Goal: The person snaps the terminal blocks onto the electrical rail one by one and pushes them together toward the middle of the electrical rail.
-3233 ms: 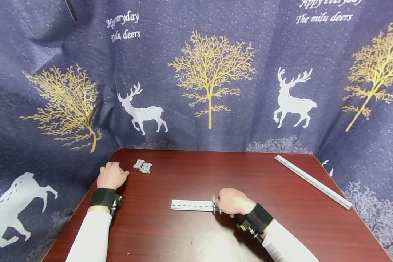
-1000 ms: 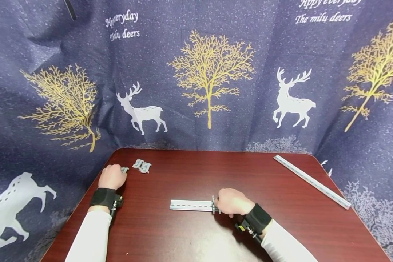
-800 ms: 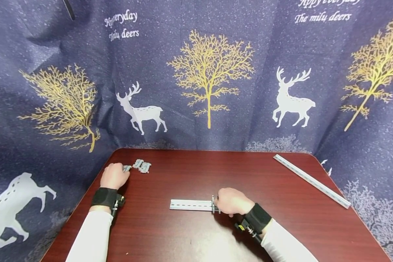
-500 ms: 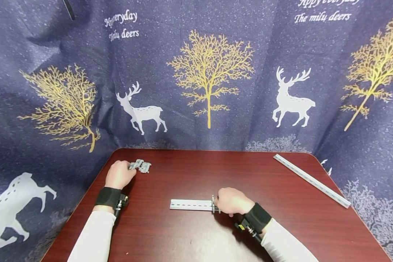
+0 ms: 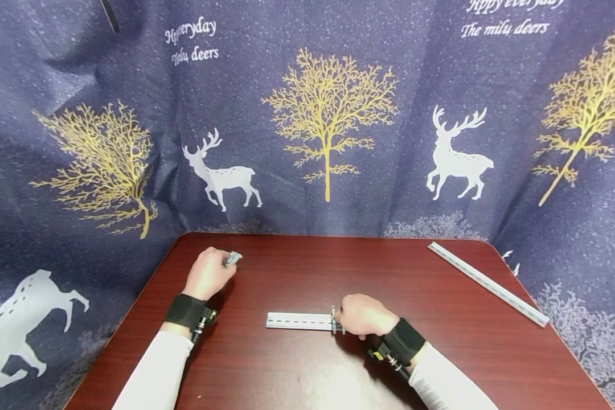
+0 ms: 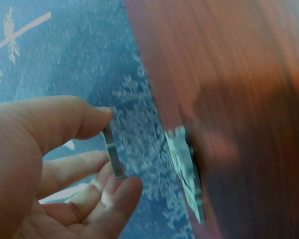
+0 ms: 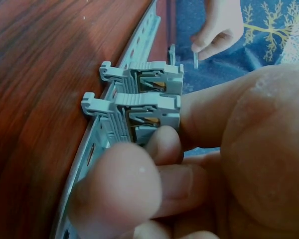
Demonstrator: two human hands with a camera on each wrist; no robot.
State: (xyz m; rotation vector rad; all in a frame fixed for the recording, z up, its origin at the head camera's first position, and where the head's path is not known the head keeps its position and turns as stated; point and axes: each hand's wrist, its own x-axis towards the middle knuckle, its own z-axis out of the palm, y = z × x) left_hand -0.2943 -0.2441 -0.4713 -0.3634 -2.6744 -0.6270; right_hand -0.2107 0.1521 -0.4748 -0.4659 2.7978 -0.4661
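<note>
My left hand (image 5: 210, 274), over the table's far left part, pinches a thin grey terminal block (image 6: 112, 154) edge-on between thumb and fingers. Beside it on the table lie more grey terminal blocks (image 6: 185, 174); in the head view the hand and held piece partly cover them. My right hand (image 5: 365, 315) is at the right end of a short slotted metal DIN rail (image 5: 299, 321). Two grey terminal blocks (image 7: 148, 107) sit side by side across that rail. Curled fingers of the right hand hold the nearer one, its lower part hidden behind them.
A longer DIN rail (image 5: 489, 284) lies diagonally along the right side of the reddish-brown table (image 5: 307, 267). Behind the table hangs a dark blue cloth (image 5: 359, 216) printed with trees and deer.
My left hand, with the terminal block in its fingers, has moved rightward from the table's left edge to the other loose blocks. The right hand and short rail have stayed in place.
</note>
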